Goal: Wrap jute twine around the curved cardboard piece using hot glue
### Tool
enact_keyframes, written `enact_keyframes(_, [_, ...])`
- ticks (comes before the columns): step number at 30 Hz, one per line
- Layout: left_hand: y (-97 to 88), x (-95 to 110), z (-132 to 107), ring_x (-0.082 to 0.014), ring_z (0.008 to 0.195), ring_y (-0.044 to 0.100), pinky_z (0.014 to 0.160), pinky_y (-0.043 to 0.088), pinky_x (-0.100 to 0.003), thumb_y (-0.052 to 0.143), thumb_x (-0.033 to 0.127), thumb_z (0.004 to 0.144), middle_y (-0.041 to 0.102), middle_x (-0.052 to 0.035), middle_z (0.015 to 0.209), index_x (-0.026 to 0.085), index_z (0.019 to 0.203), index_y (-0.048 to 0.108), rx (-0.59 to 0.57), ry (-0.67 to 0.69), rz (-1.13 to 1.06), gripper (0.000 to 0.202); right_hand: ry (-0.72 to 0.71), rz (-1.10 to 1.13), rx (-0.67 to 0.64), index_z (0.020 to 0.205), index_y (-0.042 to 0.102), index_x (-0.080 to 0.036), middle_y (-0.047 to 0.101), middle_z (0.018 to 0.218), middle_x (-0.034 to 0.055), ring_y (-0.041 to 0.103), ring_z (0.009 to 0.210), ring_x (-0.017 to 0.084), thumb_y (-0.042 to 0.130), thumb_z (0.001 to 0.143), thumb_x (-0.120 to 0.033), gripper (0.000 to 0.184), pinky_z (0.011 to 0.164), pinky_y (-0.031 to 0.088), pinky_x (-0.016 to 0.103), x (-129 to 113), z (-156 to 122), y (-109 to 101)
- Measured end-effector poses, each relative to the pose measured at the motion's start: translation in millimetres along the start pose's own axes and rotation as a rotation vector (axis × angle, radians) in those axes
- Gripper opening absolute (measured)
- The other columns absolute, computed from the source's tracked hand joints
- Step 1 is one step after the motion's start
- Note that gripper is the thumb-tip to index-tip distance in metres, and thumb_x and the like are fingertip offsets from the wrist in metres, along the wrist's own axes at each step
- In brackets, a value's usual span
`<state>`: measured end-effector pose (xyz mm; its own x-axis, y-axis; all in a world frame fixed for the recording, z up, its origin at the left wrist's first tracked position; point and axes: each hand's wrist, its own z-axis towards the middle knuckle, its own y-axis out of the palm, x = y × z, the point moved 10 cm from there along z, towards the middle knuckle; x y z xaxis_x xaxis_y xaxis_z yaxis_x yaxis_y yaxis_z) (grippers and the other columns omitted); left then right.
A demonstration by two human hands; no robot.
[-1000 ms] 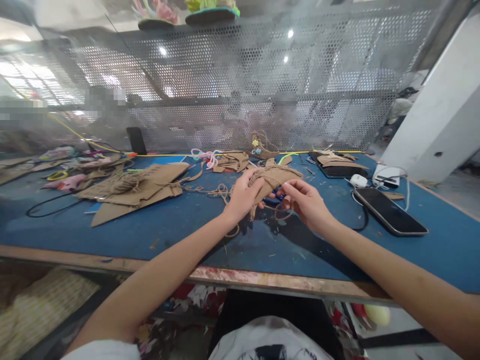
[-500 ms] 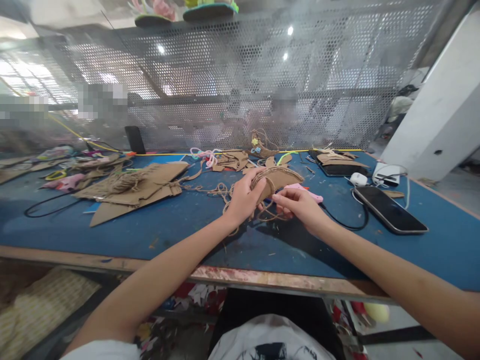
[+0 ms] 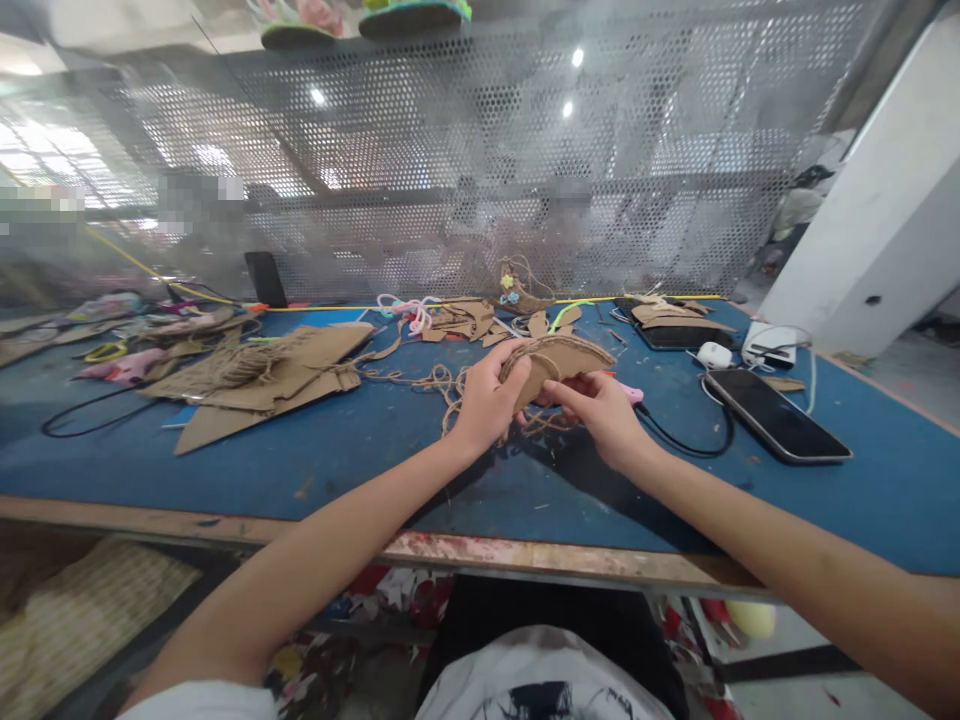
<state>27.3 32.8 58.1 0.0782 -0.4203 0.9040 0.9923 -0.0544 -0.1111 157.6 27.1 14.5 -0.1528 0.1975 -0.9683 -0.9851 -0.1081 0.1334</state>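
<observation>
A curved piece of cardboard (image 3: 570, 358), with twine along its upper edge, is held just above the blue table. My left hand (image 3: 491, 395) is closed on its left end, thumb on the near face. My right hand (image 3: 600, 405) pinches at the lower edge of the cardboard; a strand of twine runs to its fingers. Loose twine (image 3: 442, 385) trails below and to the left of the hands. Behind my right hand lies a pink glue gun (image 3: 632, 394), mostly hidden, with a black cord.
A phone (image 3: 780, 415), a white charger (image 3: 715, 355) and cables lie at the right. To the left are stacked cardboard sheets (image 3: 322, 355) with a twine bundle (image 3: 240, 365) on top, and another pink glue gun (image 3: 127, 366). Cardboard scraps (image 3: 457, 322) lie behind. A perforated metal screen (image 3: 420, 150) stands beyond.
My right hand has moved slightly right and up to the cardboard's lower edge, covering more of the pink glue gun. The twine loop lies closer against the cardboard. My left hand keeps its hold.
</observation>
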Motion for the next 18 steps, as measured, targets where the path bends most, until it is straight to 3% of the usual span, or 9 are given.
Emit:
enact_keyframes(6, [8.5,-2,0,-0.0107,0.045,0.062,0.03,0.046,-0.019,0.05,0.026,0.086,0.07,-0.0057,0.098,0.018,0.112,0.06,-0.054,-0.04,-0.023,0.029,-0.007,0.163,0.082,0.087,0.067,-0.014,0.068,0.074,0.0015,0.051,0.052,0.008,0.079,0.063,-0.044,0.04,0.047,0.037,0.021,-2,-1,-9])
enact_keyframes(10, [13.9,0,-2,-0.0131,0.053,0.065,0.033,0.05,-0.019,0.049,0.026,0.086,0.07,-0.0051,0.098,0.019,0.112,0.058,-0.098,-0.03,-0.022,0.028,-0.025,0.224,0.102,0.08,0.065,-0.015,0.062,0.063,-0.0026,0.046,0.048,0.007,0.08,0.062,-0.043,0.037,0.044,0.034,0.021,-4,-1,-12])
enact_keyframes(18, [9.8,11,-6,-0.0068,0.048,0.058,0.032,0.045,-0.014,0.054,0.027,0.086,0.067,-0.0019,0.1,0.024,0.114,0.056,-0.055,0.071,0.085,0.029,-0.065,0.222,0.037,0.078,0.061,-0.015,0.056,0.054,-0.0054,0.042,0.041,0.005,0.077,0.069,-0.039,0.03,0.04,0.033,0.02,-10,-3,-4])
